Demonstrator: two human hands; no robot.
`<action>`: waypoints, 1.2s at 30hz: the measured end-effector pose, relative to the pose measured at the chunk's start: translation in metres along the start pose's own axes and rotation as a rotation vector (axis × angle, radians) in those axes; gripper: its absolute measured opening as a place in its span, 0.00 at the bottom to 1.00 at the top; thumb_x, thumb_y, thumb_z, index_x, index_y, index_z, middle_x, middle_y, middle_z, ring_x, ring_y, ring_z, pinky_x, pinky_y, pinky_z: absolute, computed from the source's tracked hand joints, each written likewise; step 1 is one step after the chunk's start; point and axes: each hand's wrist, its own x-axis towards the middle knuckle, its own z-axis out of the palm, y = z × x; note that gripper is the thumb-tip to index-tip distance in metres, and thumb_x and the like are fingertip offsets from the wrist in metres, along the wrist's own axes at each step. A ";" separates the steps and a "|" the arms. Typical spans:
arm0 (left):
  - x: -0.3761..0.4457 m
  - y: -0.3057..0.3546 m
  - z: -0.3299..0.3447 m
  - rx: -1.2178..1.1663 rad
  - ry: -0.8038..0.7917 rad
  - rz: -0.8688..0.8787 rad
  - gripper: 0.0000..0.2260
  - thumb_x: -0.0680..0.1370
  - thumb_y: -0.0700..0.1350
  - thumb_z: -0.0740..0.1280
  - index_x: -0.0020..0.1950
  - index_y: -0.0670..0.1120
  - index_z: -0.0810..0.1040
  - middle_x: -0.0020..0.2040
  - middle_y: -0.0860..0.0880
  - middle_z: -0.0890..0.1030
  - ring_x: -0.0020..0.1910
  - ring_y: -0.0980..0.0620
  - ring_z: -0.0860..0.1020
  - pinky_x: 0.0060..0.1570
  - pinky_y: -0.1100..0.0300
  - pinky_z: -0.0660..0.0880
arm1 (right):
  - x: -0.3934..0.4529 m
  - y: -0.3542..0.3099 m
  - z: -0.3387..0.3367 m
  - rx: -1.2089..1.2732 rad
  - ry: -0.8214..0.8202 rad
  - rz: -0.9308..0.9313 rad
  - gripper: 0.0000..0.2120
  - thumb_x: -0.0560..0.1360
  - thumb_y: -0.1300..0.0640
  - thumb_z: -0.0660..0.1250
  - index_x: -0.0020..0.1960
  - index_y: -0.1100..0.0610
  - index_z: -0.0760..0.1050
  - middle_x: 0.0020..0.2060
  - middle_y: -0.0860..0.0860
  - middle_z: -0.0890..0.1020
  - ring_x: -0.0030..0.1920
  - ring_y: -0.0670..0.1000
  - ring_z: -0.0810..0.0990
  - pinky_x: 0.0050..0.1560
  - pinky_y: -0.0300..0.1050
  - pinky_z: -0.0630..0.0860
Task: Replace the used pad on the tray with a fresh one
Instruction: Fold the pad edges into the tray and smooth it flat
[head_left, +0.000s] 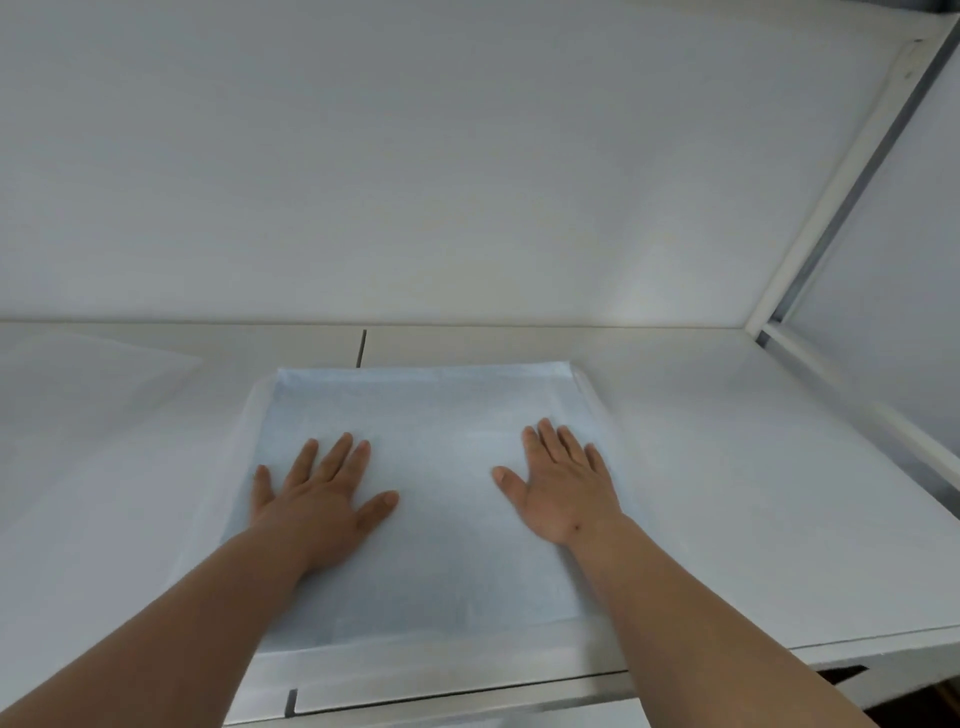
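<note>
Left hand (317, 493), right hand (563, 486) flat, fingers spread, gripping nothing: we press pad (431, 545) smooth into tray (236, 457).

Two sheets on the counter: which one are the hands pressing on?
The light blue pad in the tray, under both flat palms. The other white sheet lies untouched at far left.

The table (701, 467) was a white, matte surface running back to a white wall, with a thin dark seam cutting its far edge. A pale tray (239, 441) sat on it near the front edge, and a light blue pad (426, 519) lay spread flat over the tray — its far right corner slightly turned. To the left, a thin white sheet (88, 374) lay flat on the table, well apart from the tray.
</note>
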 end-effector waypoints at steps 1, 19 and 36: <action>-0.003 -0.005 0.001 -0.011 0.005 -0.033 0.36 0.74 0.72 0.43 0.78 0.60 0.37 0.78 0.61 0.36 0.78 0.52 0.37 0.74 0.40 0.40 | -0.001 0.006 -0.001 -0.002 0.006 0.003 0.39 0.77 0.30 0.42 0.80 0.51 0.42 0.79 0.48 0.41 0.79 0.50 0.40 0.77 0.52 0.40; -0.061 0.058 0.018 -0.049 -0.021 -0.015 0.54 0.56 0.80 0.35 0.79 0.56 0.38 0.79 0.56 0.37 0.78 0.52 0.38 0.75 0.43 0.40 | -0.056 -0.017 0.003 -0.045 -0.112 -0.271 0.46 0.71 0.24 0.42 0.80 0.49 0.39 0.78 0.47 0.36 0.77 0.51 0.33 0.75 0.59 0.34; -0.070 0.020 0.014 -0.051 -0.064 -0.198 0.46 0.62 0.82 0.46 0.75 0.66 0.35 0.77 0.62 0.35 0.77 0.52 0.36 0.72 0.34 0.40 | -0.055 0.020 -0.004 -0.076 -0.161 -0.244 0.48 0.67 0.20 0.43 0.78 0.44 0.36 0.77 0.43 0.34 0.76 0.46 0.31 0.73 0.62 0.32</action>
